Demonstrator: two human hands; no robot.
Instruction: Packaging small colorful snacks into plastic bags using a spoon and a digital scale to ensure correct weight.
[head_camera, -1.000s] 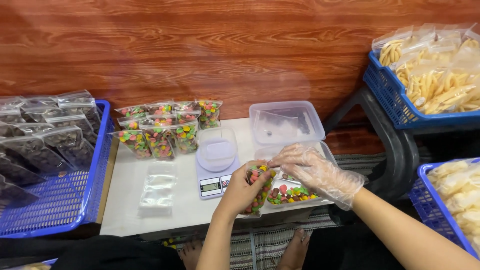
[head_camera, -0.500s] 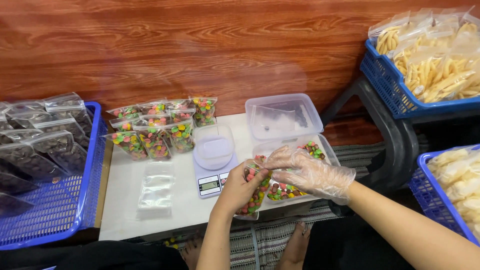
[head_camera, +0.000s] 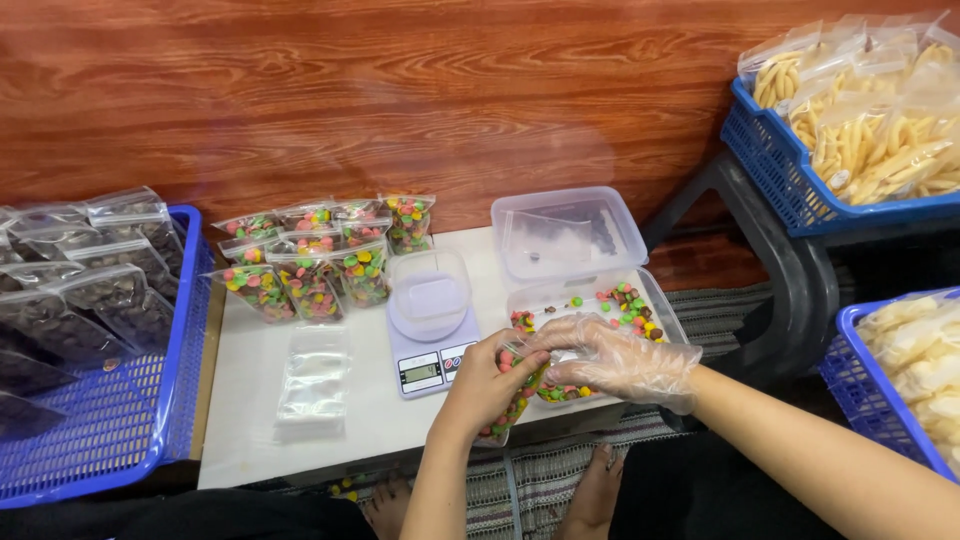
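My left hand (head_camera: 487, 385) grips a small clear bag of coloured candies (head_camera: 515, 402) at the near edge of the white table (head_camera: 250, 410). My right hand (head_camera: 610, 358), in a clear plastic glove, is at the bag's mouth, above a clear tub of loose coloured candies (head_camera: 630, 305). Just left of my hands stands a small digital scale (head_camera: 430, 350) with an empty clear tub on it.
Filled candy bags (head_camera: 320, 255) stand in rows at the table's back left; a stack of empty bags (head_camera: 313, 380) lies in front. A tub lid (head_camera: 565, 235) lies behind. Blue baskets hold dark snack bags (head_camera: 80, 290) at left and pale stick snacks (head_camera: 865, 120) at right.
My hands have stayed together at the bag over the candy tub, shifting only slightly. The view has tilted a little.
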